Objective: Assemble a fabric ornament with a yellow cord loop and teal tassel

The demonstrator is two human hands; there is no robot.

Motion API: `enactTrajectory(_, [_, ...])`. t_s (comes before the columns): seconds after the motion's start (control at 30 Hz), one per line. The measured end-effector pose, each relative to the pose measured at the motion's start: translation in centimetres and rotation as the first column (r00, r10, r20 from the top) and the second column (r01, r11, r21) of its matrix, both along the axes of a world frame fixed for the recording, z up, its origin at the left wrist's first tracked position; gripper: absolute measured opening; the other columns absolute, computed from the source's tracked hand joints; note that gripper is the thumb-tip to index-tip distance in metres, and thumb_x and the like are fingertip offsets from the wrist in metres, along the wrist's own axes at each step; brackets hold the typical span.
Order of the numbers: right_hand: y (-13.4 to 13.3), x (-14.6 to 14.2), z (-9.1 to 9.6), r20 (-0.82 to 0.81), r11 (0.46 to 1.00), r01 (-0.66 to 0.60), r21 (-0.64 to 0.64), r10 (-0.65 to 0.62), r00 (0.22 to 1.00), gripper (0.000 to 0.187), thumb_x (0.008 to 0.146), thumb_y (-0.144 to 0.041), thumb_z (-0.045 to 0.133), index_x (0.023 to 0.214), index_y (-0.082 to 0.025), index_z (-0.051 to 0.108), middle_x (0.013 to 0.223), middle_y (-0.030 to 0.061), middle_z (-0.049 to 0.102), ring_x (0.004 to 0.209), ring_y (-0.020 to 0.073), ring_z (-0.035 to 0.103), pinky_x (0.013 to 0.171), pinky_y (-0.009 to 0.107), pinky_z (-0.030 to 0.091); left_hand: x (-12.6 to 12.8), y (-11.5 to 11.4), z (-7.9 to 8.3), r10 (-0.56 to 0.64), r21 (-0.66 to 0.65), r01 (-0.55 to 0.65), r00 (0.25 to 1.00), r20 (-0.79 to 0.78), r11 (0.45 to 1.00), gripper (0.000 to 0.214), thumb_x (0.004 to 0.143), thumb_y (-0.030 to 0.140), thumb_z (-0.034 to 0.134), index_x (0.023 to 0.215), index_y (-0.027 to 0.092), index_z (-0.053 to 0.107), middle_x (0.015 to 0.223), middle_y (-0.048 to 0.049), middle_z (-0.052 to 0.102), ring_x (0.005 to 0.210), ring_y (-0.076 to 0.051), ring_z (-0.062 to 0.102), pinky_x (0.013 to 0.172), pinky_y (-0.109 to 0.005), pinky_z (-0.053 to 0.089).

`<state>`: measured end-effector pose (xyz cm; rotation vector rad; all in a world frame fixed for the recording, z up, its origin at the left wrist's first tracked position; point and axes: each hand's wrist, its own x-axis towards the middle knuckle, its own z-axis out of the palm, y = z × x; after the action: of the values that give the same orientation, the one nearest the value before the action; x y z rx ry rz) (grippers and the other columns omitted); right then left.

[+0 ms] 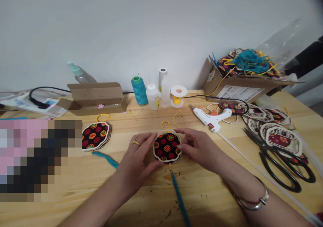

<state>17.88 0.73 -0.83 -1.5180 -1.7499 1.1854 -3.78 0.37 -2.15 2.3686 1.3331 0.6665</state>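
A small ornament (167, 147) of black fabric with red and yellow circles, framed by a pale wooden rim, lies on the wooden table (207, 186). A yellow loop sticks out at its top and a teal tassel (179, 196) trails from its bottom toward me. My left hand (137, 159), with a ring on one finger, grips the ornament's left edge. My right hand (195, 146) pinches its right edge; a silver bracelet sits on that wrist.
A stack of similar ornaments (95, 136) lies to the left. A white glue gun (212, 117), black scissors (280, 166) and more pieces lie at right. A teal thread spool (139, 90), white bottles, yellow cord reel and cardboard boxes (93, 99) stand at the back.
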Motion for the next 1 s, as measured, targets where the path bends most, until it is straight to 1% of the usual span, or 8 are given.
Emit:
enactTrajectory(0.17, [0.14,0.05,0.14,0.052,1.0,-0.007,0.016,0.006,0.999,0.045,0.072,-0.018,0.056,0.117,-0.02,0.054,0.057,-0.004,0.052,0.05,0.0098,0.046,0.049,0.022,0.035,-0.1,0.02,-0.15,-0.024,0.021,0.024,1.0,0.011,1.0,0.059,0.074,0.035,0.062,0.128,0.025,0.039,0.116,-0.009,0.052,0.107,-0.026,0.048,0.088,-0.044,0.044])
enactTrajectory(0.3, [0.13,0.06,0.22,0.101,1.0,-0.008,0.026,0.006,0.995,0.044,0.072,-0.018,0.057,0.116,-0.019,0.055,0.059,-0.003,0.054,0.051,0.0101,0.047,0.051,0.023,0.036,-0.12,0.12,-0.17,-0.052,0.041,0.053,0.998,-0.026,0.998,0.058,0.074,0.034,0.062,0.126,0.02,0.041,0.117,-0.0099,0.052,0.108,-0.026,0.044,0.091,-0.041,0.042])
enactTrajectory(0.43, [0.0,0.11,0.28,0.125,0.999,-0.023,0.045,0.017,0.992,0.042,0.072,-0.018,0.056,0.114,-0.02,0.056,0.06,-0.0026,0.056,0.052,0.0106,0.047,0.054,0.024,0.036,-0.17,0.24,-0.27,-0.075,0.053,0.078,0.996,-0.05,0.996,0.059,0.073,0.035,0.063,0.125,0.017,0.042,0.116,-0.0112,0.052,0.108,-0.027,0.041,0.092,-0.043,0.04])
enactTrajectory(0.57, [-0.07,0.15,0.31,0.137,0.998,-0.025,0.06,0.017,0.99,0.04,0.072,-0.018,0.056,0.112,-0.02,0.057,0.059,-0.0025,0.056,0.053,0.011,0.048,0.055,0.025,0.037,-0.14,0.16,-0.23,-0.072,0.031,0.073,0.996,-0.055,0.997,0.059,0.074,0.034,0.063,0.126,0.016,0.043,0.117,-0.0115,0.052,0.109,-0.027,0.04,0.092,-0.044,0.039])
enactTrajectory(0.73, [-0.09,0.1,0.37,0.13,0.996,-0.04,0.078,0.029,0.991,0.035,0.073,-0.016,0.056,0.107,-0.023,0.059,0.057,-0.004,0.055,0.052,0.0104,0.047,0.057,0.024,0.036,-0.04,-0.01,-0.15,-0.054,-0.003,0.054,0.996,-0.072,0.999,0.057,0.075,0.033,0.062,0.126,0.016,0.042,0.119,-0.0112,0.05,0.111,-0.027,0.038,0.094,-0.044,0.037])
enactTrajectory(1.0, [-0.15,0.27,0.15,0.176,0.995,-0.043,0.086,0.028,0.984,0.034,0.073,-0.019,0.057,0.107,-0.022,0.058,0.058,-0.0041,0.055,0.054,0.0112,0.048,0.057,0.024,0.035,-0.06,0.12,-0.08,-0.072,-0.027,0.071,0.996,-0.054,0.997,0.06,0.072,0.035,0.064,0.127,0.02,0.042,0.119,-0.0101,0.051,0.11,-0.028,0.04,0.094,-0.046,0.037])
